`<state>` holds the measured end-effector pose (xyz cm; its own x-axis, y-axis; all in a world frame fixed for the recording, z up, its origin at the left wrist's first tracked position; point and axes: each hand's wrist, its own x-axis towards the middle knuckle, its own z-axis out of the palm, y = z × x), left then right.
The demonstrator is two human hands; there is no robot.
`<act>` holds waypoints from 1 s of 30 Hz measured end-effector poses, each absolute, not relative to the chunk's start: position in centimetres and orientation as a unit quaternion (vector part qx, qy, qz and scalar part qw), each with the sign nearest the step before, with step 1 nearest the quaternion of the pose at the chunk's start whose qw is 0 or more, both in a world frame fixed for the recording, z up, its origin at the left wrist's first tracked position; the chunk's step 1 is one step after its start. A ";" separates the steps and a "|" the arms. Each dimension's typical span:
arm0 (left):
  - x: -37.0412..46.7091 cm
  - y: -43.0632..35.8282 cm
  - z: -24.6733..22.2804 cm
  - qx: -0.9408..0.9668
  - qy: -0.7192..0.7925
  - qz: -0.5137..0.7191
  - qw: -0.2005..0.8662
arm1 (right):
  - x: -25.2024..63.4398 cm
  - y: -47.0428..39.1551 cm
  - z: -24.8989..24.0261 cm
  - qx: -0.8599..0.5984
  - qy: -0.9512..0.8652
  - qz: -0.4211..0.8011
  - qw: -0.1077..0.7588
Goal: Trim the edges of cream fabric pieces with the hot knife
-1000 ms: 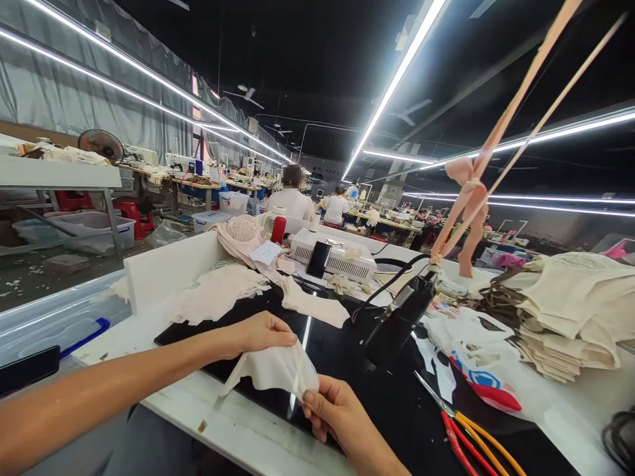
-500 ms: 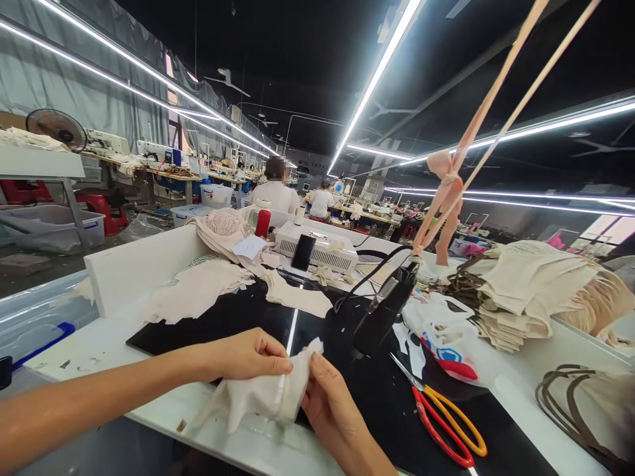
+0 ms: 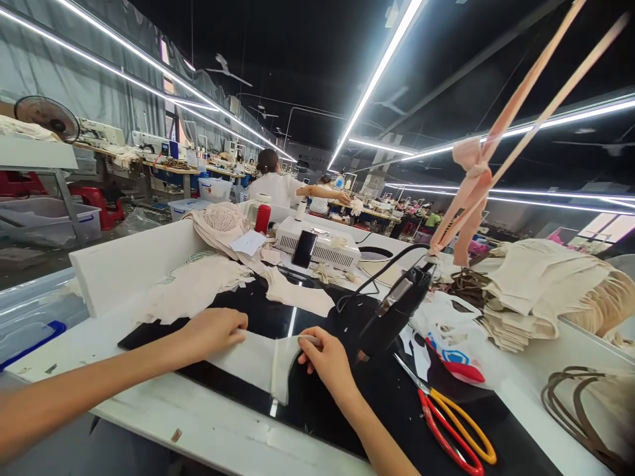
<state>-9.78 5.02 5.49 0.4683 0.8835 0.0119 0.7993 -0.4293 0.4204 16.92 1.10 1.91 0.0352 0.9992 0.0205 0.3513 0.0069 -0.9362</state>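
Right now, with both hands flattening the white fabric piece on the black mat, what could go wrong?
1. The black hanging tool dangles close to the right hand; a bump could swing it against the fingers or the fabric piece.
2. The scissors lie just right of that forearm, so a sideways sweep might catch them.
3. The fabric piece lies near the mat's front edge; it may slip off if released.

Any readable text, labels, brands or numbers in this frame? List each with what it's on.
None can be read.
White plastic bag beside the scissors: red and blue printed logo, no legible letters.
Paper slip on the fabric pile: too small to tell whether it carries writing.
White machine behind the phone: no legible marking; the phone screen is dark.
Fabric piece under the left hand and right hand: plain, no print.
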 end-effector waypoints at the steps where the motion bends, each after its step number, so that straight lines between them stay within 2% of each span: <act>1: -9.6 5.1 5.2 0.844 0.499 0.132 0.149 | 16.7 1.7 1.9 -0.593 -0.594 0.366 0.402; 5: -8.2 4.4 3.3 0.927 0.321 0.195 0.001 | 16.5 3.2 2.1 -0.604 -0.669 0.259 0.347; 7: -7.5 4.0 2.1 0.951 0.217 0.216 -0.033 | 16.7 3.8 2.1 -0.612 -0.696 0.195 0.321; 15: -6.7 4.0 -0.3 0.959 0.173 0.216 0.059 | 17.1 3.3 1.9 -0.613 -0.751 0.010 0.244; 27: -6.9 3.8 0.5 0.957 0.151 0.227 0.096 | 16.1 -1.3 0.9 -0.504 -0.838 -0.009 0.207; 30: -7.0 3.8 0.6 0.960 0.149 0.214 0.103 | 16.3 -1.9 1.1 -0.475 -0.849 -0.029 0.231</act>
<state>-7.05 3.80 0.57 0.8638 0.3308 0.3800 0.2423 -0.9340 0.2625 16.34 -1.93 1.07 -0.4420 0.7932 0.4188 0.8199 0.5467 -0.1701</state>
